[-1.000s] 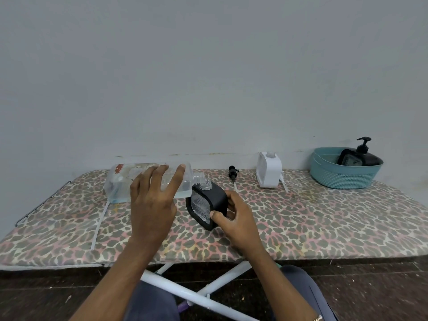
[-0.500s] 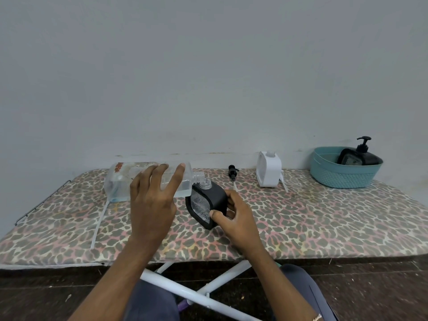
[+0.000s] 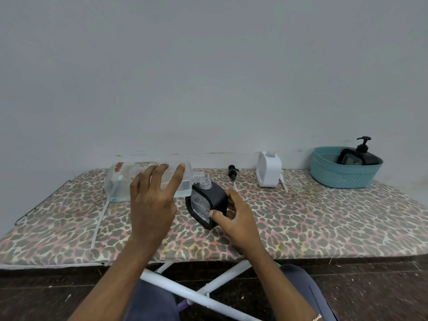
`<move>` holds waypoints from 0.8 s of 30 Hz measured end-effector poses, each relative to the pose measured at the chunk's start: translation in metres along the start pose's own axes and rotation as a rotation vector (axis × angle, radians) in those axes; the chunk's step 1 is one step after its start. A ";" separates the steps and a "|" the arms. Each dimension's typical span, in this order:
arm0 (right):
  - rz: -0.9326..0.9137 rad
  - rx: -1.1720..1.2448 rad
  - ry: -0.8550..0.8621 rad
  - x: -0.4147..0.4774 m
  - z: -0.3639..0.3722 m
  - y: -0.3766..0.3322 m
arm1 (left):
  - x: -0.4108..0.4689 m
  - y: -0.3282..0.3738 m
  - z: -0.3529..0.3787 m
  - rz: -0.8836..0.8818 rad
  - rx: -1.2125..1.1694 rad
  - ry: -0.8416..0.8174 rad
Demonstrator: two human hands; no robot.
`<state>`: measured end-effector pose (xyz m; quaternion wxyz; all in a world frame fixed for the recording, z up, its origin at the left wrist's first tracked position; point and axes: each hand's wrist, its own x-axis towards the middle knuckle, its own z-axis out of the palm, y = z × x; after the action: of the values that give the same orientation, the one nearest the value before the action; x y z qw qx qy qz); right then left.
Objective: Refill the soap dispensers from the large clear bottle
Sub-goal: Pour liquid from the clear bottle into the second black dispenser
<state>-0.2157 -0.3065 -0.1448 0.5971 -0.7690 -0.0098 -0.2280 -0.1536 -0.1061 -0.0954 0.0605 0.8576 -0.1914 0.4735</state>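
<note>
As L grip [image 3: 150, 200] holds bottle [image 3: 118, 181], neck's over dispenser [image 3: 217, 196].

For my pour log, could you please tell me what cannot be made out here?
All in the head view:
- Soap stream from bottle to dispenser: too small, clear.
- Thumb of left hand: behind the hand itself.
- Dispenser's fill level: behind its shell and right hand.
- Base of basket dispenser: behind basket wall.

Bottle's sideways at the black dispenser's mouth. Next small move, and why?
Probably lift the base of the large clear plastic bottle with the left hand: its mouth meets the open neck of the square black dispenser in the right hand, but its shallow liquid seems to lie below its neck.
</note>
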 end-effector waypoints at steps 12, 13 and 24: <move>-0.008 -0.018 -0.004 0.000 -0.001 -0.001 | 0.000 0.000 -0.001 -0.007 -0.005 -0.010; -0.009 -0.019 -0.004 0.000 -0.001 -0.001 | 0.000 0.001 -0.001 -0.007 -0.005 -0.009; -0.006 -0.018 -0.003 0.000 0.000 -0.001 | 0.000 0.000 -0.002 -0.009 -0.001 -0.012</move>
<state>-0.2166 -0.3064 -0.1440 0.5893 -0.7748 -0.0107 -0.2286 -0.1551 -0.1060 -0.0947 0.0618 0.8612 -0.1883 0.4681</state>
